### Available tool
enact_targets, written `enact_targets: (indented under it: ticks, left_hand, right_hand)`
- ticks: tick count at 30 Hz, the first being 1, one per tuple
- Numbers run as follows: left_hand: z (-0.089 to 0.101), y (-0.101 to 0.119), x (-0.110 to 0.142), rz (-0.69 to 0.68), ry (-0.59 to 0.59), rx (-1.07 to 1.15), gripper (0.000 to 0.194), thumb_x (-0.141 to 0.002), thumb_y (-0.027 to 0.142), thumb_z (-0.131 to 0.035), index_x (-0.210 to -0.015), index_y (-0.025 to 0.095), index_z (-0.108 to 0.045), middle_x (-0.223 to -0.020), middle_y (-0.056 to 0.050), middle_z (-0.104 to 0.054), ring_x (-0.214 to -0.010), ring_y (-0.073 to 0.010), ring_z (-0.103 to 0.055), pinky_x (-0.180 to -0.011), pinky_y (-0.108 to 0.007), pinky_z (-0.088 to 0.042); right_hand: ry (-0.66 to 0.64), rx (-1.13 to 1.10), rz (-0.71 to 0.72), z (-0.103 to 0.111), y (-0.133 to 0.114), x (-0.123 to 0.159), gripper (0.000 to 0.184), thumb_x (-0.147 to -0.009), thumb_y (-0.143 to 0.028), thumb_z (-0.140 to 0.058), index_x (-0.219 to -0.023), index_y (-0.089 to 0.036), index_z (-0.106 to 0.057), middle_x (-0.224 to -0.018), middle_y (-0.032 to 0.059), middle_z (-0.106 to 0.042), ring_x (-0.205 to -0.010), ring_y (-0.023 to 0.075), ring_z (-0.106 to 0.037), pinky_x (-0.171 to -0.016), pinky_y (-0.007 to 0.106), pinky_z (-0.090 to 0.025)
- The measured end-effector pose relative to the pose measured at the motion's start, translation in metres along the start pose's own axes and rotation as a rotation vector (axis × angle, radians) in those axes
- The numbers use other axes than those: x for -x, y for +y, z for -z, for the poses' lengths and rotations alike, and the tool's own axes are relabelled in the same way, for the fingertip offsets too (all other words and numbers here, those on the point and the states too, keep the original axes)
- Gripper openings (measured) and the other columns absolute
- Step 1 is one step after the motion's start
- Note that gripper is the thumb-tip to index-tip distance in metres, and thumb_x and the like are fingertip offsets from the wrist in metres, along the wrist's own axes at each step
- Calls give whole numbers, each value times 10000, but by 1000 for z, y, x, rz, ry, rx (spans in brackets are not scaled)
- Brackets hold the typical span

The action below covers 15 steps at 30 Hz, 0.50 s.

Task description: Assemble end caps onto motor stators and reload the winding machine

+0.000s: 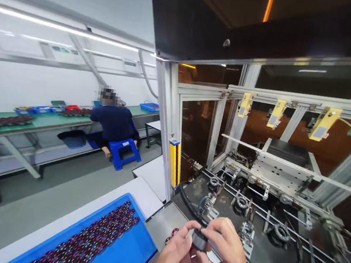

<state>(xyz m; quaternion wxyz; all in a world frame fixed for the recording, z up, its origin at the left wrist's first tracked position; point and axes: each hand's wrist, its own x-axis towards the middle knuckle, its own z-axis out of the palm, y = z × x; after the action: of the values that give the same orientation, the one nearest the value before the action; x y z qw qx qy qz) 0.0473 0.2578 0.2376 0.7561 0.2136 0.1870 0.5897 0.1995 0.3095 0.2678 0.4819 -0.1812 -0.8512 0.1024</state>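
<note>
Between both hands I hold a dark grey, short cylindrical part, tilted so that its top partly shows. The fingers of my left hand pinch it from the left. From the right, my right hand grips its rim with thumb and fingers. Just left of my hands, a few small red-and-black round parts lie on a metal plate, partly hidden by my left hand. Beyond my right hand is the machine bed, with ring-shaped fixtures in a row.
A blue tray of many red-and-black coil-like parts stands at lower left. A yellow sensor bar is fixed to the machine's upright. Yellow units hang from its rail. Farther back, a person sits on a blue stool at a green bench.
</note>
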Motion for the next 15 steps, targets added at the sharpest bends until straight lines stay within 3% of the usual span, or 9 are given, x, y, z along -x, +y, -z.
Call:
enact_targets:
  ticks: [3, 7, 10, 12, 15]
  left_hand:
    - [0, -6, 5, -34, 22, 21, 328, -820, 395, -761, -1088, 244, -648, -943, -36, -703, -889, -137, -662, -756, -227, -452]
    - [6, -7, 12, -94, 68, -83, 448, -763, 443, -799, -1133, 255, -633, -901, -24, -682, -837, -137, -637, -758, -234, -459]
    - [17, -1, 22, -74, 52, -367, 433, -759, 437, -801, -1117, 236, -664, -939, -46, -682, -867, -166, -625, -777, -253, -458]
    - [25, 3, 28, -12, 38, -510, 423, -756, 440, -800, -1110, 234, -691, -958, -56, -684, -874, -177, -618, -781, -263, -451]
    - [33, 2, 34, 69, 30, -520, 418, -738, 476, -802, -1085, 256, -722, -935, -53, -700, -871, -196, -633, -802, -292, -452]
  right_hand:
    - [9, 42, 51, -8, -3, 0, 327, -816, -70, -614, -1124, -174, -582, -816, 80, -575, -754, 213, -532, -616, 370, -496]
    - [11, 49, 22, -7, -9, 11, 395, -816, -99, -667, -1192, -180, -578, -903, 113, -600, -815, 241, -561, -679, 423, -524]
    - [-172, -128, -113, 8, -8, 16, 367, -875, -191, -636, -1240, -225, -608, -1149, 160, -607, -1009, 279, -613, -819, 465, -560]
    - [-348, -317, -259, 19, -4, 15, 271, -921, -236, -593, -1175, -275, -676, -1341, 136, -558, -1137, 269, -617, -908, 444, -558]
    - [-575, -574, -457, 24, 8, 10, 177, -923, -297, -620, -1030, -278, -760, -1438, 95, -527, -1226, 264, -599, -981, 421, -528]
